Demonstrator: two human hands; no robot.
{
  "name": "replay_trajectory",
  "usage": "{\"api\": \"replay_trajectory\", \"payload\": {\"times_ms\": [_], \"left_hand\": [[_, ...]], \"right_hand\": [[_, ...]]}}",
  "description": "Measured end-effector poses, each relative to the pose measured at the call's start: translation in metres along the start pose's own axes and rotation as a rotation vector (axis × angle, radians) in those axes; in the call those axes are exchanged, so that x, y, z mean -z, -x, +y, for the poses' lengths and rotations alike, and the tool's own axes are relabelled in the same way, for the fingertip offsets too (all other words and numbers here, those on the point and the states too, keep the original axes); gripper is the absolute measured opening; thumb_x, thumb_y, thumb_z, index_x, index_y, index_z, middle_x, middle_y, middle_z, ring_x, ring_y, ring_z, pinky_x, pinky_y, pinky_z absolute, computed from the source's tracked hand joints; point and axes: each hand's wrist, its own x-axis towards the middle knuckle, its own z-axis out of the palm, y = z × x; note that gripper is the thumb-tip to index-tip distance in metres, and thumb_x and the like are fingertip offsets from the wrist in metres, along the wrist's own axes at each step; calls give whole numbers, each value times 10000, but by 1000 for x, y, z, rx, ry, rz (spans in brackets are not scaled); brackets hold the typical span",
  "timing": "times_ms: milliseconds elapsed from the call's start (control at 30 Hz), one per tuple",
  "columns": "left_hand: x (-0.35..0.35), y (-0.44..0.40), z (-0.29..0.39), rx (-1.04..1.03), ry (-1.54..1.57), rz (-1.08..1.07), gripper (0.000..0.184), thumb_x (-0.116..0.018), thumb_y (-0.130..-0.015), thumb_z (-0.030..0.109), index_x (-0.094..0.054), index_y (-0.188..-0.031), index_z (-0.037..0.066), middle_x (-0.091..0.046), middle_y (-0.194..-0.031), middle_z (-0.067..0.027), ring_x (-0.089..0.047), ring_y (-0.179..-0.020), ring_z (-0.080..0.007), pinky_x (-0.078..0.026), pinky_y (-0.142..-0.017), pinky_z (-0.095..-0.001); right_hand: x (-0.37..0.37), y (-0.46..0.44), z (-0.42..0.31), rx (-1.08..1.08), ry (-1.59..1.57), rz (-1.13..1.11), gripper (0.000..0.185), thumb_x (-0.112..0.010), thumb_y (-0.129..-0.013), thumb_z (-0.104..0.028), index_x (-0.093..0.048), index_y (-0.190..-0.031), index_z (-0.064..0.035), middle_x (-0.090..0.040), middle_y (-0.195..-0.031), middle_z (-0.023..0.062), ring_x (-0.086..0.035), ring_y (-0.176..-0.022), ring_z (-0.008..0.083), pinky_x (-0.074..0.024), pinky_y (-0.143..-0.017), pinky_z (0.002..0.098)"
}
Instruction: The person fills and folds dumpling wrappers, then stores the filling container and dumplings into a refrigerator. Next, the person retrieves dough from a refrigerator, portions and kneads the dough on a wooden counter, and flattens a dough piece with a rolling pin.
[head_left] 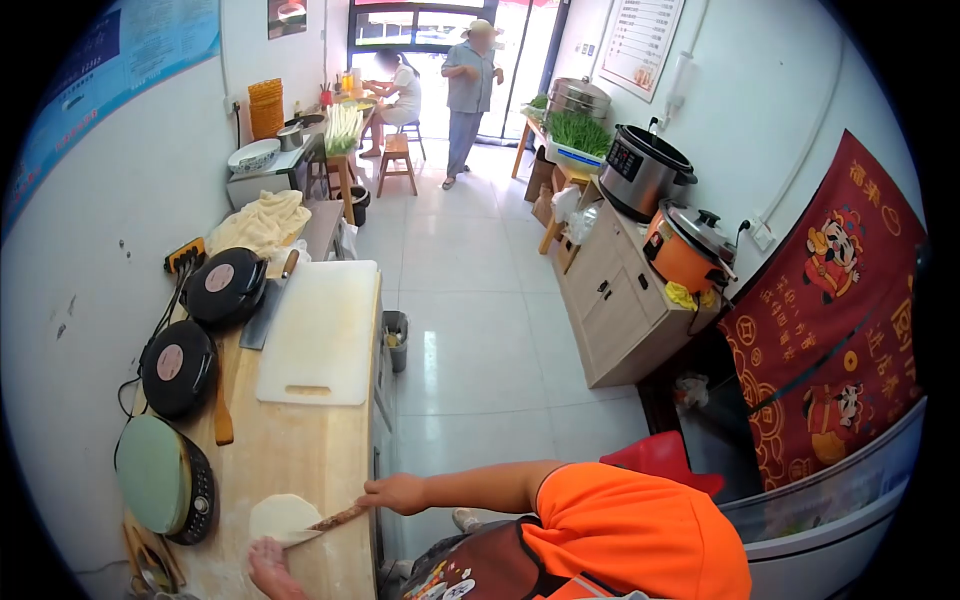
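Observation:
My right hand (396, 494) is closed around one end of a brown rolling pin (338, 519) near the table's edge. The pin slants across a flat round of dough (284, 514) on the floured wooden worktop (235, 475). My left hand (272, 570) is at the pin's other end, by the near edge of the dough; its fingers look curled on the pin, partly hidden. Beyond the dough lies a white cutting board (320, 335), with a cleaver (262, 315) along its left side. A wooden spatula (223, 415) rests left of the board.
Two black round electric griddles (180, 368) and a green-topped one (152, 474) line the wall. Farther back is a pile of dough or cloth (262, 222). An orange cooker (685, 245) stands on a cabinet (625, 300) opposite. One person (470, 95) stands near the door; another sits.

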Motion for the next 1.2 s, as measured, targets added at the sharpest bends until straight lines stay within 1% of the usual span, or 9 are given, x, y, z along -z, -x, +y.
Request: {"api": "replay_trajectory", "payload": {"times_ms": [67,200,233,367,567,700,900,1100,1200], "left_hand": [[-46,13,30,-219,35,185,510,-467,-992,188,-403,-1436,-55,-424,-1488,-236,-446,-1358,-338,-311,-1162,-436],[-92,114,3,-759,-1305,-287,795,-639,-830,286,-337,-1491,-35,-306,-1560,-275,-242,-1479,-405,-172,-1198,-549],[-50,102,-70,-603,-1573,-429,747,-552,-921,490,-392,-1473,12,-397,-1525,-227,-314,-1442,-377,-194,-1176,-582],[-72,116,-29,-302,-1665,-484,843,-673,-858,377,-291,-1525,30,-218,-1620,-201,-146,-1519,-358,-86,-1195,-616],[46,96,-30,-122,-1623,606,812,-608,-941,414,-252,-1541,-4,-169,-1652,-144,-152,-1528,-283,-106,-1169,-649],[10,30,-7,-308,-1650,497,832,-575,-939,503,-246,-1552,47,-184,-1644,-142,-129,-1532,-273,-55,-1209,-572],[10,-29,22,-201,-1500,548,784,-572,-939,484,-282,-1540,71,-220,-1635,-132,-140,-1528,-279,-45,-1216,-560],[-50,10,35,-582,-1398,488,497,-635,-896,443,-615,-1258,103,-551,-1380,-126,-440,-1348,-310,-303,-1105,-562],[-85,-23,27,-290,-1109,371,337,-683,-876,385,-689,-1064,105,-654,-1154,-103,-562,-1175,-320,-401,-1009,-510]], "right_hand": [[7,7,-1,10,-26,0,455,-508,-893,-111,-504,-1348,-112,-569,-1129,161,-608,-975,386,-504,-793,464],[-41,-26,26,43,-384,5,322,-527,-918,-189,-646,-1187,-58,-671,-935,139,-647,-802,286,-516,-693,407],[-37,-33,27,-4,-506,-84,311,-534,-924,-203,-660,-1167,-54,-671,-872,122,-640,-747,250,-512,-657,389],[18,-28,11,-164,-661,-198,343,-542,-987,-366,-707,-1091,-84,-629,-701,18,-554,-589,116,-444,-501,299],[68,-19,-19,-475,-805,-300,370,-529,-1005,-344,-660,-1237,-88,-529,-719,-24,-384,-508,64,-317,-446,231],[101,-3,-5,-470,-948,-161,344,-534,-1013,-283,-630,-1239,-42,-526,-720,-36,-325,-475,26,-237,-420,200],[127,-10,-30,-438,-921,-46,347,-536,-1020,-281,-639,-1230,-25,-537,-733,-34,-356,-507,22,-258,-443,185],[85,-7,-11,-464,-800,115,368,-542,-1019,-234,-590,-1312,-19,-555,-763,-29,-361,-518,23,-281,-461,172],[49,3,15,-309,-494,221,365,-551,-1014,-220,-605,-1308,-10,-566,-784,-24,-434,-604,43,-364,-556,181]]}}
